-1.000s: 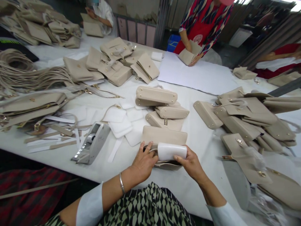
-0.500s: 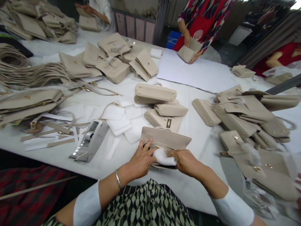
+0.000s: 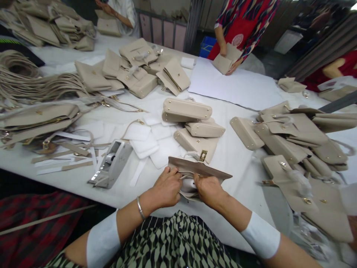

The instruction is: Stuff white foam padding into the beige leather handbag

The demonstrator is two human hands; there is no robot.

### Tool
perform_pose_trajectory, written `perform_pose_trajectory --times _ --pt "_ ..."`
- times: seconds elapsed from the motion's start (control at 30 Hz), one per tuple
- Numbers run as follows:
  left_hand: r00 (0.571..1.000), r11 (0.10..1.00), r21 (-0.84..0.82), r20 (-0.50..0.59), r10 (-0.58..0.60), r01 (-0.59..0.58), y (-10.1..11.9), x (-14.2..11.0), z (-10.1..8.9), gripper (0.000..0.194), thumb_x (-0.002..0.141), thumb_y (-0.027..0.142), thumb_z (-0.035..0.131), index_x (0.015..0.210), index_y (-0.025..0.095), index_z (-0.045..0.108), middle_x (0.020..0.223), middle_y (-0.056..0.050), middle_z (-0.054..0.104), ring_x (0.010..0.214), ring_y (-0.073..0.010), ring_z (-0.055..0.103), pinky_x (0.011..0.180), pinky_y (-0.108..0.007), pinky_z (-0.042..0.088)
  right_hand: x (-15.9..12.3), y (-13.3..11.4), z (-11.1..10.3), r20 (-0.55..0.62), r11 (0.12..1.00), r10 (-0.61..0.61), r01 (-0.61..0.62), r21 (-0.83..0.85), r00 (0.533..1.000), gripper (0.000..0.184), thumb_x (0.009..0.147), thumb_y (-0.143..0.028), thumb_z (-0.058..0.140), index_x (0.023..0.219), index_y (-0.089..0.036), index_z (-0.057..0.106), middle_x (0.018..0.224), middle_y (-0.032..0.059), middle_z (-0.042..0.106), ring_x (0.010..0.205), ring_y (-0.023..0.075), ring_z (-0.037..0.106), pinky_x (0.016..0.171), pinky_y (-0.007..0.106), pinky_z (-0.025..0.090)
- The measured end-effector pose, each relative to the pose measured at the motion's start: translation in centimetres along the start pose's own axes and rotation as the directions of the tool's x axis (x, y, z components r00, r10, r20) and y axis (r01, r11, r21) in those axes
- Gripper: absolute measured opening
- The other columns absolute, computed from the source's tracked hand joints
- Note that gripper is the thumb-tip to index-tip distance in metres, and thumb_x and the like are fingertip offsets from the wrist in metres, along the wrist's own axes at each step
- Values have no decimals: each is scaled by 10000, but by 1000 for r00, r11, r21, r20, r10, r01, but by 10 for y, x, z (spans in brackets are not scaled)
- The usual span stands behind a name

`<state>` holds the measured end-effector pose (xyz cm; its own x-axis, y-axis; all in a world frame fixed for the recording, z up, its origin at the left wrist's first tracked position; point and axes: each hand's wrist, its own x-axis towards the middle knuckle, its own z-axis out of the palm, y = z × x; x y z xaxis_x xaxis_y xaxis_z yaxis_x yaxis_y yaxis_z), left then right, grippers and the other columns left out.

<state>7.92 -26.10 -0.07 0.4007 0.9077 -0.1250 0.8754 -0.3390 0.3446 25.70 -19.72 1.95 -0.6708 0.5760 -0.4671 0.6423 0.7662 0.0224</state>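
Close in front of me a beige handbag (image 3: 200,168) stands with its flap raised and its mouth facing me. White padding (image 3: 189,184) shows inside the opening. My left hand (image 3: 168,187) is closed on the bag's left edge, fingers curled over the rim. At the other side my right hand (image 3: 209,190) grips the rim, its thumb near the opening; the fingertips are partly hidden. A gold clasp (image 3: 203,155) shows just behind the flap. Beyond it lie several finished-looking beige bags (image 3: 187,109) with studded bases.
Left of the bag are white foam sheets (image 3: 143,145), a tape dispenser (image 3: 111,163) and loose strips (image 3: 65,163). Coiled straps (image 3: 41,80) lie farther left. More bags (image 3: 292,130) are heaped at right. Across the table, a person in a red apron (image 3: 237,33) handles another bag (image 3: 227,61).
The white padding sits deeper in the bag and shows less. My right hand has moved from the padding to the rim, and the flap has tilted, showing narrower.
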Motion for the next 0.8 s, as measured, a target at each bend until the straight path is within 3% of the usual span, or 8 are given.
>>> perform_pose_trajectory --times 0.13,0.23,0.5,0.6,0.73,0.8 --pt "999 999 25 -36 -37 38 -4 9 -5 262 793 348 519 729 145 671 744 -109 647 893 -264 480 807 -434 319 -17 1 -1 -53 994 107 -107 0 993 199 755 -109 465 944 -143 519 824 131 672 735 260 649 616 312 445" --pt "996 997 41 -66 -63 66 -6 19 1 344 860 365 469 716 140 686 723 -116 653 881 -261 482 796 -432 304 -23 0 -1 -43 985 173 -172 29 984 138 786 -155 458 914 -151 508 779 115 670 705 255 650 597 306 431" --pt "994 991 81 -46 -101 104 1 27 12 183 800 155 521 713 143 682 789 -116 643 907 -277 472 784 -439 282 -26 -5 12 -89 975 216 -210 67 972 125 797 -208 490 912 -159 493 765 99 656 712 233 635 624 296 410" --pt "994 993 58 -27 -106 108 1 26 7 196 821 163 488 771 150 677 833 -122 644 930 -278 465 777 -435 280 -25 -5 12 -132 986 161 -152 74 978 124 797 -202 483 907 -153 513 781 109 655 730 232 624 656 300 415" --pt "995 995 32 -22 -94 95 1 28 4 193 828 142 470 839 169 661 821 -104 647 929 -266 465 761 -414 276 -11 -2 4 -107 992 -67 78 96 992 194 807 -149 448 983 -154 529 851 103 670 784 210 626 696 281 428" --pt "994 994 32 -23 -103 104 1 29 6 197 808 120 483 870 178 660 829 -99 651 934 -264 463 762 -413 274 -1 -2 0 -85 991 -82 91 102 993 227 836 -141 419 1038 -157 522 880 104 678 800 208 635 692 281 441"
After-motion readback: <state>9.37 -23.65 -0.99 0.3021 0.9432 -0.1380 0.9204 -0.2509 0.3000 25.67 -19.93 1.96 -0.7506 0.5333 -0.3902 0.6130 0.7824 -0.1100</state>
